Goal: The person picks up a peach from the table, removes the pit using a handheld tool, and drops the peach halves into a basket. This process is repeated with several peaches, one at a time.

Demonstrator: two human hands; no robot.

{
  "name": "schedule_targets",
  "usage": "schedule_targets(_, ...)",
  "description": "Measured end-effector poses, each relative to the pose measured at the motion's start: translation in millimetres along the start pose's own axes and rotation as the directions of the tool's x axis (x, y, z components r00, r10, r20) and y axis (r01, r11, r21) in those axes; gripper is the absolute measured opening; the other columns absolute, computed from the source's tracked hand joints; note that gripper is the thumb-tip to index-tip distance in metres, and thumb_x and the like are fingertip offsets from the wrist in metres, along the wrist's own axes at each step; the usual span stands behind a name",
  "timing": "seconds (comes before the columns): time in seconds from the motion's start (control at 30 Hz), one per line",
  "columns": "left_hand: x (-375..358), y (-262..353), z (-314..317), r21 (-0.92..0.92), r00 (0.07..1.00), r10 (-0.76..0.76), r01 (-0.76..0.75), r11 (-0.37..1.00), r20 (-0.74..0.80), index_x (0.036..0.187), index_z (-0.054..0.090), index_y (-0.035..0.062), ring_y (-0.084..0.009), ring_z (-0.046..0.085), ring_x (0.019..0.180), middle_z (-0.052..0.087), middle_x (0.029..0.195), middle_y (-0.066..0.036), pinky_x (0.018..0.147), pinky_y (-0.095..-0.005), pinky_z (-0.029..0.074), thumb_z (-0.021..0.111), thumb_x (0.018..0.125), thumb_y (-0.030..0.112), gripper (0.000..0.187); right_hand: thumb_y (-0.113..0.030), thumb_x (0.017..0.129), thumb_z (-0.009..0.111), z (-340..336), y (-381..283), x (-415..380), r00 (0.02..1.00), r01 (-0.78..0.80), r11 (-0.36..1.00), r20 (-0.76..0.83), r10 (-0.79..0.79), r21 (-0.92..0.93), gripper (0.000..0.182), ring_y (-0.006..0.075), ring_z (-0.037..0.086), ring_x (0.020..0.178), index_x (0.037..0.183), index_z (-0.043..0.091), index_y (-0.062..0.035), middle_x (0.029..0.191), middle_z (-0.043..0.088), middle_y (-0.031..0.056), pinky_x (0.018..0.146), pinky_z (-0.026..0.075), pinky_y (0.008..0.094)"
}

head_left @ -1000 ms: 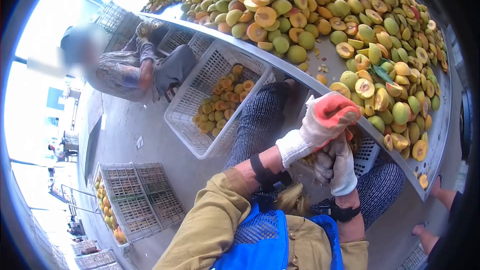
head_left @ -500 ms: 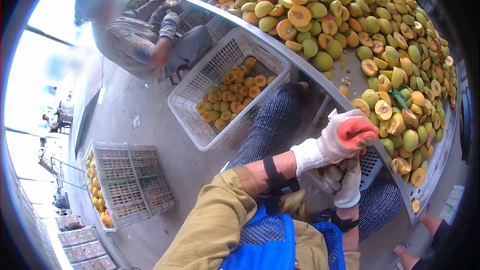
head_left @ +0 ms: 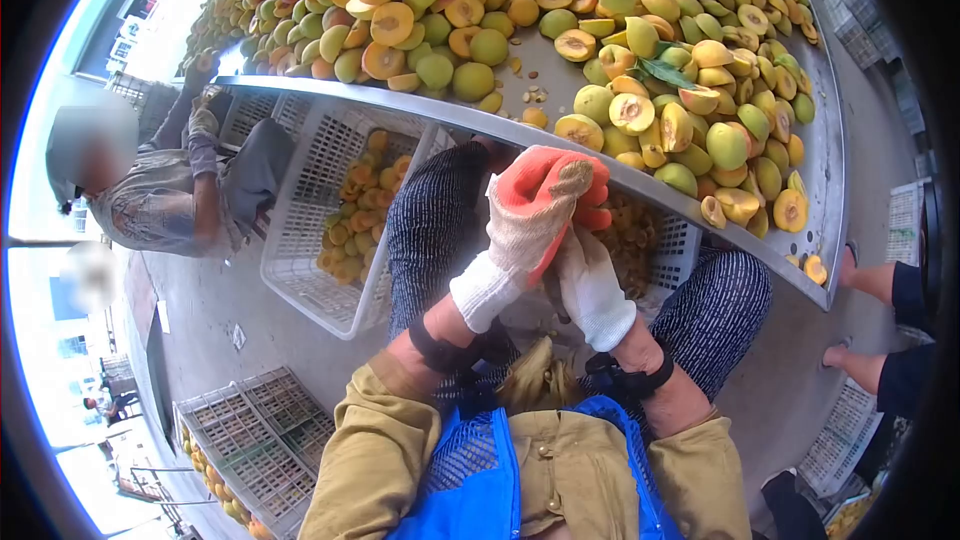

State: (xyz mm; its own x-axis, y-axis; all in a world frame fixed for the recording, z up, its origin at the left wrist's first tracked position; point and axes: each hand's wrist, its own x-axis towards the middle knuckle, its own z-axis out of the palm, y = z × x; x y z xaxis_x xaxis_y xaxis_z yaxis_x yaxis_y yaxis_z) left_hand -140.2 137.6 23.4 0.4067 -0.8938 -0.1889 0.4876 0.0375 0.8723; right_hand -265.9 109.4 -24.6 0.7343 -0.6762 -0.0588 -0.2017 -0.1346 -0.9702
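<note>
My left hand (head_left: 540,208), in a white glove with a red coating, is closed, its fingers curled at the near edge of the metal table (head_left: 480,120). Just below and against it is my right hand (head_left: 590,285), also gloved and closed, its fingers partly covered by the left. Whatever lies between the hands is hidden. Halved and whole yellow-green fruits (head_left: 640,112) are heaped on the table beyond them. Under the table edge, behind my right hand, a white crate (head_left: 677,255) holds brownish pieces.
Left of my knee (head_left: 430,220) stands a white crate (head_left: 290,240) with fruit halves. A person (head_left: 150,180) sits at the table's left part. Stacked crates (head_left: 265,445) are at lower left. Another person's bare legs (head_left: 868,275) show at right.
The view has turned, so table and crates sit further left. Both hands have shifted left in the picture, staying together and closed. More of the right forearm shows.
</note>
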Motion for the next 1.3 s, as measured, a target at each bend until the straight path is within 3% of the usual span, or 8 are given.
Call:
schedule_targets(0.07,1,-1,-3,0.03,0.999,0.007,-0.008,1.0,0.041,0.11,0.068,0.0018,-0.0177,0.07,0.081,0.07,0.096,-0.007,0.071,-0.0335,0.062,0.073,0.097,0.033,0.034,-0.027,0.11,0.047,4,9,6,0.925,0.339,0.919,-0.107,-0.364,-0.201,0.031,0.0071,0.055,0.069,0.128,0.058,-0.0032,0.092,0.063,0.0038,0.059,0.046,0.0249)
schedule_targets(0.23,9,3,-5,0.21,0.972,0.15,-0.187,0.96,0.18,0.105,0.072,-0.0005,-0.0141,0.069,0.075,0.067,0.096,-0.006,0.06,-0.0272,0.058,0.075,0.096,0.024,0.026,-0.044,0.109,0.045,-16,-27,-6,0.997,-0.056,0.896,0.077,0.025,0.441,0.04,0.0084,0.044,0.045,0.106,0.056,-0.0059,0.064,0.049,0.0005,0.041,0.037,0.0247)
schedule_targets(0.33,14,14,-4,0.272,0.936,0.197,-0.279,0.921,0.293,0.103,0.072,-0.0017,-0.0162,0.069,0.072,0.067,0.093,-0.007,0.061,-0.0278,0.056,0.075,0.095,0.025,0.028,-0.059,0.103,0.05,-37,-40,-6,0.761,-0.649,0.332,0.576,0.299,0.685,0.053,0.0095,0.033,0.037,0.099,0.059,-0.0072,0.057,0.04,-0.0042,0.036,0.026,0.0267)
schedule_targets(0.63,6,10,7,-0.062,0.995,-0.013,0.02,0.998,0.1,0.103,0.07,-0.0047,-0.0236,0.072,0.079,0.072,0.092,-0.015,0.071,-0.038,0.063,0.066,0.101,0.033,0.038,-0.065,0.102,0.047,-8,-31,5,0.986,-0.154,0.865,0.126,0.106,0.477,0.054,0.005,0.037,0.044,0.095,0.054,-0.0118,0.067,0.046,-0.0052,0.037,0.027,0.024)
schedule_targets(0.73,9,11,6,0.06,0.993,-0.016,0.01,0.998,0.113,0.101,0.07,-0.0056,-0.0285,0.073,0.08,0.071,0.095,-0.016,0.07,-0.0412,0.063,0.067,0.098,0.038,0.044,-0.068,0.099,0.051,-29,-47,-2,0.842,-0.537,0.594,0.425,0.334,0.599,0.055,0.0053,0.034,0.039,0.089,0.05,-0.0133,0.06,0.041,-0.0049,0.035,0.025,0.0249)
schedule_targets(0.97,16,15,2,0.002,0.979,-0.035,0.035,0.999,0.2,0.105,0.071,-0.0055,-0.0279,0.073,0.084,0.072,0.096,-0.017,0.076,-0.0399,0.061,0.072,0.094,0.036,0.042,-0.064,0.099,0.054,-46,-30,8,0.686,-0.725,0.105,0.727,0.026,0.681,0.052,0.0032,0.029,0.036,0.084,0.047,-0.015,0.056,0.035,-0.0062,0.032,0.023,0.0211)
schedule_targets(1.2,33,6,-22,0.476,0.864,0.224,-0.444,0.759,0.45,0.096,0.073,-0.0029,-0.0282,0.073,0.084,0.072,0.098,-0.015,0.074,-0.0372,0.061,0.071,0.096,0.034,0.037,-0.074,0.091,0.056,-41,-48,2,0.747,-0.656,0.42,0.619,0.244,0.627,0.058,0.0033,0.031,0.036,0.083,0.048,-0.0167,0.055,0.037,-0.0073,0.033,0.024,0.0204)
schedule_targets(1.3,12,11,2,0.017,0.977,-0.069,0.067,0.998,0.199,0.097,0.073,-0.0027,-0.0278,0.073,0.081,0.073,0.097,-0.015,0.074,-0.037,0.061,0.069,0.097,0.035,0.038,-0.074,0.092,0.056,-49,-41,2,0.687,-0.722,0.154,0.726,0.038,0.675,0.059,0.0032,0.031,0.036,0.082,0.047,-0.0162,0.055,0.037,-0.0073,0.033,0.023,0.0205)
